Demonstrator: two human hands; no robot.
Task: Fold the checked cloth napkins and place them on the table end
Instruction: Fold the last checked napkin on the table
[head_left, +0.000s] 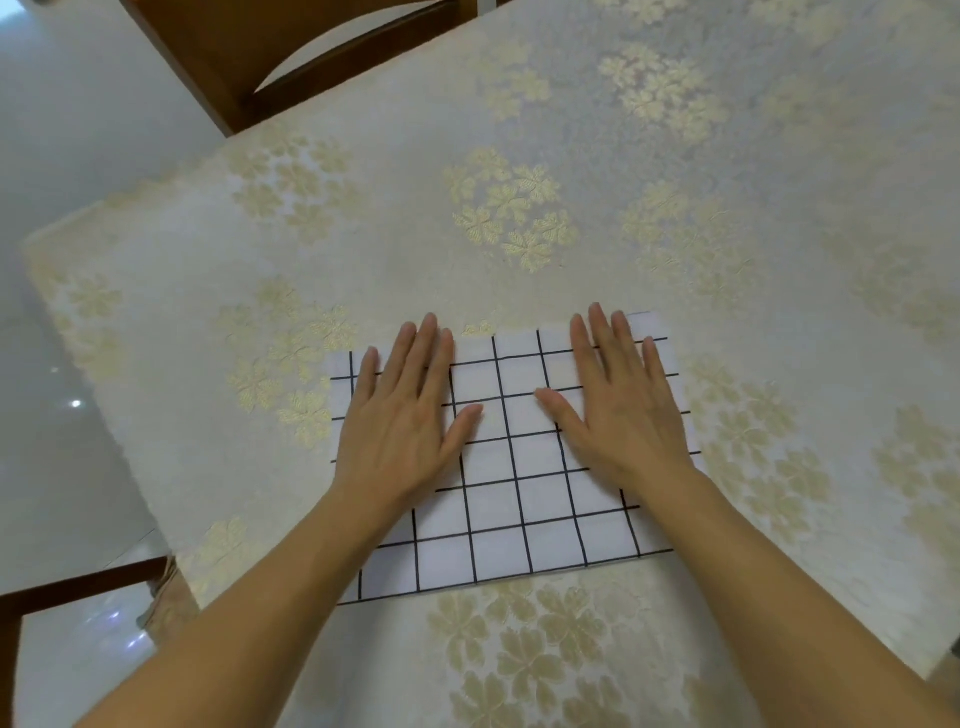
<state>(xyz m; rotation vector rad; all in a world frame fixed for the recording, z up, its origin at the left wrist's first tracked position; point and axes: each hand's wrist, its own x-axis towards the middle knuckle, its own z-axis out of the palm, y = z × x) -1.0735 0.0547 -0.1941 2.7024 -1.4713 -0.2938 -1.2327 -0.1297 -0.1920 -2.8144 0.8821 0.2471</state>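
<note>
- Head view: the napkin (519, 467) lies flat on the worktop (519, 156) in the lower middle of the frame, directly under both hands. It is white with a dark grid.
- Its long axis runs left to right across the frame, tilted slightly, with the right end higher than the left. A thin second edge shows along its upper right border, so it looks already folded at least once; how many layers I cannot tell.
- The left hand (405, 415) rests palm down on the napkin's left half, with its fingers (426, 348) straight, lightly spread and pointing to the top of the frame, tips at the upper edge.
- The right hand (618, 410) rests palm down on the right half, fingers equally straight and spread, tips at the upper edge. Neither hand pinches cloth.
- The thumbs point inward toward each other, apart, with a bare strip of napkin between them.
- Both hands are equally near; each sits closest to its own short end.
- Judgement: they are pressing the fold flat. A further fold would likely bring one short end across to the other.
- A chair (260, 62) stands at the upper left, beyond the worktop's edge.
</note>
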